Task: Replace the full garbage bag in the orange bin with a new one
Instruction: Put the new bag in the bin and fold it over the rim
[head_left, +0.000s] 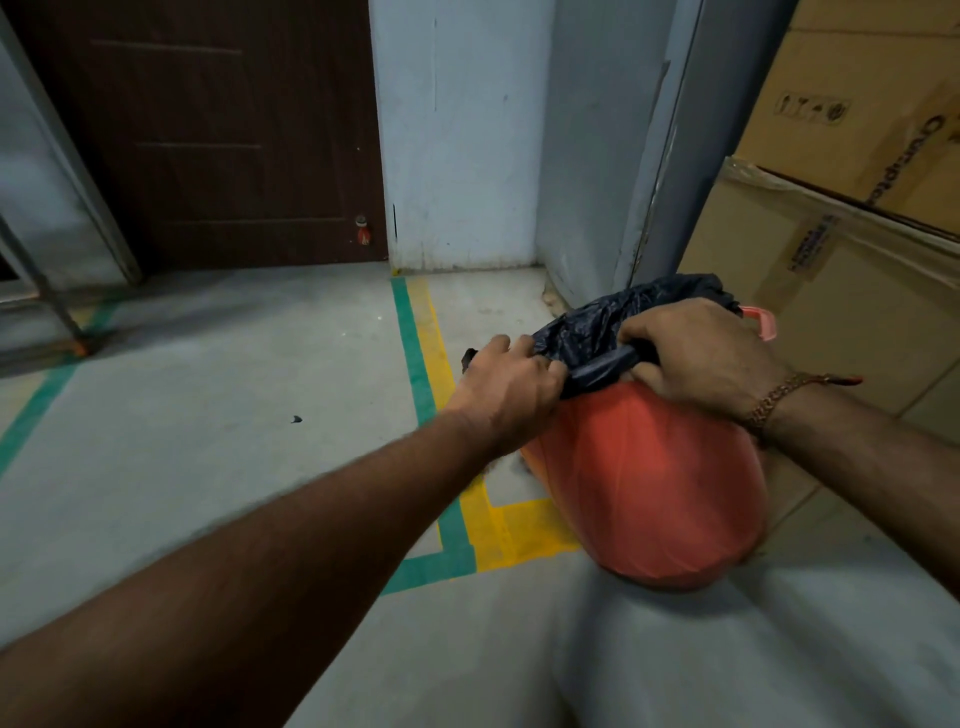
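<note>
The orange bin (654, 483) stands on the floor by the wall corner, its pink handle (761, 321) showing at the far rim. A black garbage bag (597, 327) covers its top and is bunched over the rim. My left hand (511, 382) grips the bag's edge at the bin's left rim. My right hand (701, 358), with a bracelet on the wrist, grips the bunched bag at the top near the right rim. The bin's inside is hidden by the bag and my hands.
Stacked cardboard boxes (841, 218) stand right behind the bin. A grey wall corner (587, 156) and a dark brown door (218, 130) lie ahead. Green and yellow tape lines (421, 364) run across the concrete floor. A metal frame leg (62, 312) stands at the far left.
</note>
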